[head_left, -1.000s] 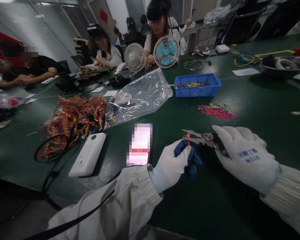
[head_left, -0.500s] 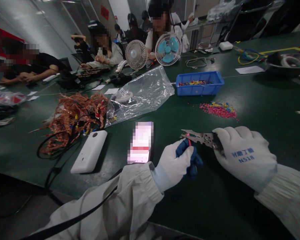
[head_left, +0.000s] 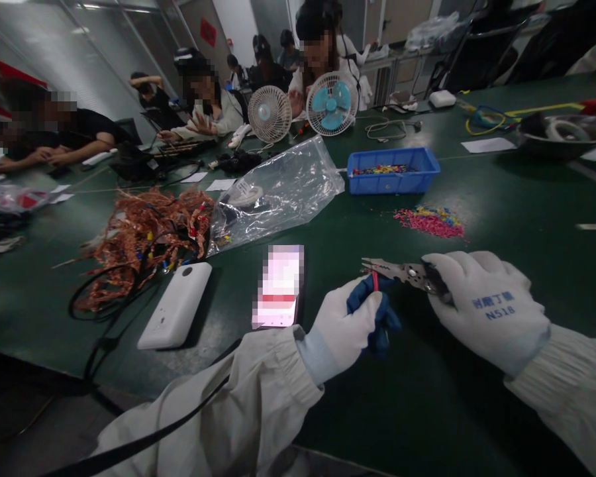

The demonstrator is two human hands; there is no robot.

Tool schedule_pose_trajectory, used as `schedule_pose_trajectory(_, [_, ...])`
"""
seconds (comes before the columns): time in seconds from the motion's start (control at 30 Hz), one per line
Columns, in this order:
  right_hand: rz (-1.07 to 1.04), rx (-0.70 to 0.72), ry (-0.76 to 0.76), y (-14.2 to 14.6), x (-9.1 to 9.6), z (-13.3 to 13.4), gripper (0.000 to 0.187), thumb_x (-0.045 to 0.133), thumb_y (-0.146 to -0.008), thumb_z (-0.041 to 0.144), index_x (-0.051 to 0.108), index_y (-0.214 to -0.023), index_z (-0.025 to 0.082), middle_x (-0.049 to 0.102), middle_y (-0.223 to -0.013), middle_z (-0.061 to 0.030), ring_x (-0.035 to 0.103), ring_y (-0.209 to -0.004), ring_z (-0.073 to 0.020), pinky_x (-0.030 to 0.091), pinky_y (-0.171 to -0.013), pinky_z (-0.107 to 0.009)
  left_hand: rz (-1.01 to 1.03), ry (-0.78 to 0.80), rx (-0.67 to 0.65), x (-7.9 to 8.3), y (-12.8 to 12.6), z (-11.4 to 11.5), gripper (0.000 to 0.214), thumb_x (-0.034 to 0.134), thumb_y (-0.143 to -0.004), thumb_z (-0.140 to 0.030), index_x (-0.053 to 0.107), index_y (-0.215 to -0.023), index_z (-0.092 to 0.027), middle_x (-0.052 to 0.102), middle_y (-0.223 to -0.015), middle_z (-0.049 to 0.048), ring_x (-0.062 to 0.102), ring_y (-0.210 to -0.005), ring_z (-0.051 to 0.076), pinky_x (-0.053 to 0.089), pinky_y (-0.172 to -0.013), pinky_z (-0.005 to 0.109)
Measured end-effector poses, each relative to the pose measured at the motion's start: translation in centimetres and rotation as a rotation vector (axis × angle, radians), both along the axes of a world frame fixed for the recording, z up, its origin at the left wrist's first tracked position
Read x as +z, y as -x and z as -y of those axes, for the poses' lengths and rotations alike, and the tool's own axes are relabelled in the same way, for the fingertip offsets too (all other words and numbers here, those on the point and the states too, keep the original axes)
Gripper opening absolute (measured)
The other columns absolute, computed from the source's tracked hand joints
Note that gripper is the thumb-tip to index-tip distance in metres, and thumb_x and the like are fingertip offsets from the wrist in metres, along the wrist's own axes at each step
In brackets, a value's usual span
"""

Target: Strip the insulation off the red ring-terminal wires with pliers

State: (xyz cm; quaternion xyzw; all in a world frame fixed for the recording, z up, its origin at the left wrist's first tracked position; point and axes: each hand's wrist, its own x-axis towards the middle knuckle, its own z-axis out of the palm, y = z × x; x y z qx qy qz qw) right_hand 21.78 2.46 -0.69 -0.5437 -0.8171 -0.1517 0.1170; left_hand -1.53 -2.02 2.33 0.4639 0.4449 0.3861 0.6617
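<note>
My left hand (head_left: 350, 321), in a white glove with blue fingers, pinches a short red wire (head_left: 375, 281) that points upward. My right hand (head_left: 487, 308), gloved too, is wrapped around the dark handles of a pair of wire strippers (head_left: 402, 272). Their metal jaws reach left to the upper end of the wire and look nearly closed around it. Most of the handles are hidden inside my right glove. Beyond the tool lies a heap of pink, yellow and blue insulation scraps (head_left: 431, 222) on the green table (head_left: 328, 228).
A blue bin (head_left: 393, 182) holds small coloured pieces. Left of it lie a clear plastic bag (head_left: 283, 192), a tangle of copper wire (head_left: 144, 232), a phone (head_left: 279, 285) and a white power bank (head_left: 176, 305). Two fans (head_left: 331, 106) stand farther back, near other people.
The stripper jaws have tilted slightly and closed more at the tip of the red wire. My right hand has turned a little; my left hand has barely moved. The view has shifted slightly.
</note>
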Motion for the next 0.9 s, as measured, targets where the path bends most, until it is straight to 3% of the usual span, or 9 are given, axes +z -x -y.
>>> schedule_pose_trajectory(0.13, [-0.038,0.031,-0.075,-0.3,-0.7,0.5,0.052,0.048,-0.093,0.033,0.057,-0.141,0.014,0.072,-0.124,-0.0175,0.064,-0.111,-0.0365,0.053,-0.086,-0.052,0.089,0.019,-0.001,-0.3,-0.2,0.0,0.053,0.074,-0.086,-0.068,0.059,-0.094,-0.017,0.068,-0.081,0.0022,0.060,-0.057,0.012,0.052,-0.053,0.027])
schedule_pose_trajectory(0.23, [-0.018,0.041,-0.096,0.0,-0.7,0.6,0.056,0.050,-0.093,0.033,0.053,-0.145,0.013,0.070,-0.130,-0.0176,0.063,-0.114,-0.0361,0.054,-0.086,-0.052,0.174,0.023,0.000,-1.1,-0.4,-0.1,0.052,0.076,-0.086,-0.067,0.059,-0.095,-0.018,0.068,-0.080,0.0015,0.059,-0.055,0.011,0.051,-0.050,0.025])
schedule_pose_trajectory(0.5, [0.078,0.038,-0.082,0.4,-0.4,-0.2,0.045,0.054,-0.088,0.032,0.062,-0.128,0.013,0.071,-0.109,-0.0148,0.064,-0.098,-0.0332,0.051,-0.081,-0.050,0.132,0.042,-0.003,-1.9,0.1,-0.1,0.049,0.073,-0.091,-0.064,0.062,-0.100,-0.018,0.068,-0.083,0.0017,0.062,-0.061,0.012,0.052,-0.055,0.026])
schedule_pose_trajectory(0.9, [0.099,0.004,0.000,0.9,0.4,-0.1,0.028,0.055,-0.086,0.028,0.064,-0.110,0.017,0.068,-0.097,-0.0132,0.058,-0.088,-0.0300,0.043,-0.075,-0.044,0.038,0.050,0.032,-0.6,0.1,0.1,0.054,0.076,-0.085,-0.069,0.062,-0.092,-0.018,0.067,-0.081,0.0021,0.062,-0.063,0.013,0.053,-0.060,0.029])
